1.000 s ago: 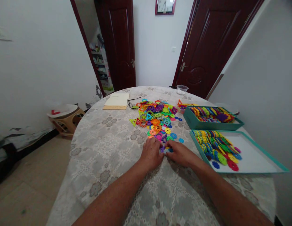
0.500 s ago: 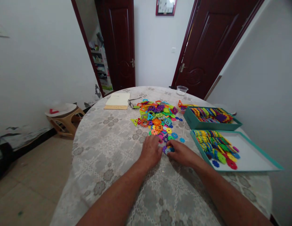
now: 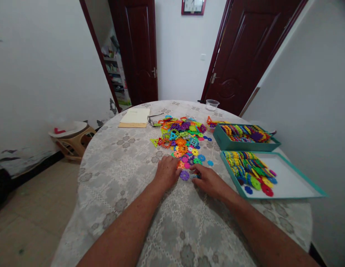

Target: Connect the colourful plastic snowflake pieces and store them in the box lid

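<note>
A heap of bright plastic snowflake discs [image 3: 182, 137] lies spread on the round table [image 3: 128, 174] under a lace cloth. My left hand [image 3: 167, 173] rests knuckles-up at the heap's near edge, fingers curled onto the cloth beside a purple disc [image 3: 184, 175]. My right hand [image 3: 207, 180] lies just right of that disc, fingertips pinched over small blue pieces. What either hand grips is hidden by the fingers.
A teal box [image 3: 245, 139] full of discs and its flat lid [image 3: 286, 181] with sorted rows sit at the right. Farther back lie a notebook [image 3: 133, 118], glasses [image 3: 155, 119] and a clear cup [image 3: 212, 104]. A stool [image 3: 71, 139] stands on the floor at left.
Both hands have shifted slightly left along the heap's near edge. A purple disc now lies uncovered between them. The view has tilted a little.
</note>
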A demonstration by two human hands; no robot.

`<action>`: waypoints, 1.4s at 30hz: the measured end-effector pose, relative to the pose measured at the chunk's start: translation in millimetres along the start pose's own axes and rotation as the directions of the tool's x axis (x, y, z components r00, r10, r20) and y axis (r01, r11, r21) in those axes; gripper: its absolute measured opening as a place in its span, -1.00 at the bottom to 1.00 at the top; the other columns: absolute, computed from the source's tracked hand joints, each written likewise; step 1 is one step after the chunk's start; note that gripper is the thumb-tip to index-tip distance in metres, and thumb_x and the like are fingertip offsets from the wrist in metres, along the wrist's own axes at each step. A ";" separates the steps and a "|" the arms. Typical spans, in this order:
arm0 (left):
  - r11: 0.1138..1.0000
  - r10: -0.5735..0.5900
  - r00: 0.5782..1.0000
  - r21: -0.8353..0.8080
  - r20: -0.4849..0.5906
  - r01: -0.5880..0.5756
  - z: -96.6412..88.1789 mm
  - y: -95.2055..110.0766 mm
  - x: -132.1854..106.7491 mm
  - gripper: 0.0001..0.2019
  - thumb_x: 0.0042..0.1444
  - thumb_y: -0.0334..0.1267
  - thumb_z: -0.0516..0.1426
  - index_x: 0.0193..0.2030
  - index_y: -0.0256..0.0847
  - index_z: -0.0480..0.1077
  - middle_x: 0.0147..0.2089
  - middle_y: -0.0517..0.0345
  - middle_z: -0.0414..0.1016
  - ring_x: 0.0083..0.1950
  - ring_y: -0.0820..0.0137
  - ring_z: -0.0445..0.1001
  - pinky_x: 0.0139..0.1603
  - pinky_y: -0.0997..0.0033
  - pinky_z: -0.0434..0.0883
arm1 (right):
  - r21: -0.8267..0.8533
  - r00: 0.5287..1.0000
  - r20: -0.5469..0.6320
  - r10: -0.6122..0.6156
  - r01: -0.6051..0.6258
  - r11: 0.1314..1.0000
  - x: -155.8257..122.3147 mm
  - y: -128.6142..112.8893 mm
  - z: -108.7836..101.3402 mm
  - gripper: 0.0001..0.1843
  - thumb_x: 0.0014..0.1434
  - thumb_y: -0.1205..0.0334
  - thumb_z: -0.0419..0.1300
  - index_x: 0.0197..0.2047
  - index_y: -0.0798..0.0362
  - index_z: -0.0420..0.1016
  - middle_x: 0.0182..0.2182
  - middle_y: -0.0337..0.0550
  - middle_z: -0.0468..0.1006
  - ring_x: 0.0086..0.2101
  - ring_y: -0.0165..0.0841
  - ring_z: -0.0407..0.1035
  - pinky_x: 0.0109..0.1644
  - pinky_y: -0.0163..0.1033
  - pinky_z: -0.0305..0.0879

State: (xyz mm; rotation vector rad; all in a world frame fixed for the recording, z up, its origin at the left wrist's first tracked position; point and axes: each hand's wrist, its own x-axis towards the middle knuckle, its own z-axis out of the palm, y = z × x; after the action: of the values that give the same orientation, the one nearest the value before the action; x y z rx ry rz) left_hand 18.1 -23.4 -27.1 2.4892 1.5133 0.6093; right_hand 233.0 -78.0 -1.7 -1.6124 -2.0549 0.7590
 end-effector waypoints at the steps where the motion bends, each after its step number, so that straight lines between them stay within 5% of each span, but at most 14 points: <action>1: 1.000 0.003 1.000 -0.030 -0.001 -0.003 0.9 -0.2 0.3 -0.66 0.27 -0.25 0.24 0.18 -0.15 0.49 0.07 -0.07 0.54 0.11 0.09 0.43 0.17 0.06 0.37 | 0.005 1.000 -0.002 -0.001 0.001 1.000 -0.1 0.6 -1.0 -0.55 0.21 0.33 0.24 0.18 -0.01 0.48 -0.11 -0.09 0.64 -0.16 -0.23 0.49 -0.05 -0.18 0.32; 5: 0.982 0.009 1.000 -0.188 0.021 -0.005 -4.0 -0.5 0.7 -0.68 0.26 -0.34 0.20 0.14 -0.16 0.50 0.03 -0.01 0.58 0.07 0.18 0.48 0.18 0.15 0.38 | 0.026 1.000 0.001 -0.010 0.010 1.000 -0.4 3.3 -4.1 -0.64 0.22 0.34 0.23 0.10 -0.03 0.53 -0.14 -0.11 0.64 -0.16 -0.23 0.49 -0.06 -0.19 0.34; 9: 0.908 -0.016 0.996 -0.417 0.085 0.050 -22.6 -3.4 -3.0 -0.81 0.32 -0.24 0.15 -0.03 -0.16 0.56 -0.16 0.11 0.58 -0.12 0.31 0.51 -0.03 0.32 0.41 | 0.027 0.998 0.002 -0.056 0.056 0.998 -0.4 6.0 -4.2 -0.73 0.22 0.36 0.19 -0.03 -0.04 0.57 -0.13 -0.12 0.65 -0.13 -0.22 0.50 -0.02 -0.17 0.34; 13: 0.833 0.011 0.963 -0.536 0.269 0.140 -33.6 -5.9 -9.7 -0.59 0.21 -0.17 0.26 0.20 -0.09 0.50 -0.31 0.27 0.51 -0.31 0.40 0.45 -0.27 0.43 0.33 | 0.043 0.999 0.000 -0.041 0.041 0.998 -0.8 7.1 -4.9 -0.65 0.21 0.37 0.18 0.05 -0.03 0.56 -0.17 -0.13 0.65 -0.17 -0.22 0.49 -0.05 -0.17 0.35; 19: 0.957 -0.016 0.946 -0.270 0.323 0.108 -26.2 7.8 -7.4 -0.66 0.14 -0.19 0.29 0.08 -0.02 0.57 -0.19 0.18 0.61 -0.19 0.30 0.53 -0.25 0.40 0.28 | 0.047 0.997 0.022 -0.079 0.078 0.996 -1.3 1.6 -10.1 -0.66 0.19 0.41 0.18 -0.01 -0.04 0.60 -0.15 -0.13 0.65 -0.13 -0.22 0.50 0.03 -0.15 0.36; 25: 0.985 -0.050 0.950 -0.141 0.309 0.098 -19.4 13.4 3.0 -0.81 0.08 -0.16 0.32 -0.18 -0.11 0.53 -0.15 0.13 0.57 -0.17 0.28 0.50 -0.25 0.38 0.27 | 0.059 0.996 0.001 -0.085 0.085 0.995 -1.3 0.5 -9.4 -0.64 0.17 0.45 0.18 -0.01 -0.03 0.62 -0.10 -0.14 0.68 -0.08 -0.22 0.52 0.06 -0.18 0.37; 32: 0.991 -0.072 0.914 -0.075 0.400 0.111 -21.0 23.0 15.7 -0.78 0.08 -0.18 0.30 -0.13 -0.13 0.52 -0.17 0.15 0.59 -0.20 0.33 0.49 -0.29 0.42 0.25 | -0.011 0.998 -0.005 -0.056 0.056 0.998 2.2 7.2 1.2 -0.55 0.19 0.41 0.19 0.14 0.08 0.60 0.09 0.03 0.65 0.09 -0.14 0.49 0.23 -0.13 0.30; 36: 0.993 -0.076 0.892 -0.044 0.445 0.106 -21.8 29.0 22.0 -0.81 0.08 -0.14 0.30 -0.20 -0.15 0.51 -0.21 0.14 0.60 -0.23 0.31 0.51 -0.36 0.41 0.20 | -0.039 1.000 -0.010 -0.023 0.022 0.999 3.1 6.4 3.0 -0.59 0.19 0.41 0.19 0.09 0.06 0.61 0.05 0.00 0.65 0.05 -0.16 0.50 0.18 -0.16 0.31; 42: 0.997 -0.049 0.917 -0.031 0.396 0.067 -14.9 30.7 16.9 -0.80 0.15 -0.14 0.23 -0.12 -0.14 0.49 -0.10 0.07 0.60 -0.13 0.25 0.53 -0.28 0.38 0.26 | 0.020 0.999 -0.009 -0.039 0.039 0.999 0.9 5.5 1.7 -0.64 0.13 0.45 0.19 -0.03 -0.01 0.62 -0.06 -0.11 0.66 -0.04 -0.23 0.49 0.07 -0.23 0.30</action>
State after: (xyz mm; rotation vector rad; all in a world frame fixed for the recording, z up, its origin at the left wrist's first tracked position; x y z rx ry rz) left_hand 43.4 -24.2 1.2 2.3386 1.3909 0.1125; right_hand 235.8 -76.4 -6.6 -1.5578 -2.0603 0.7556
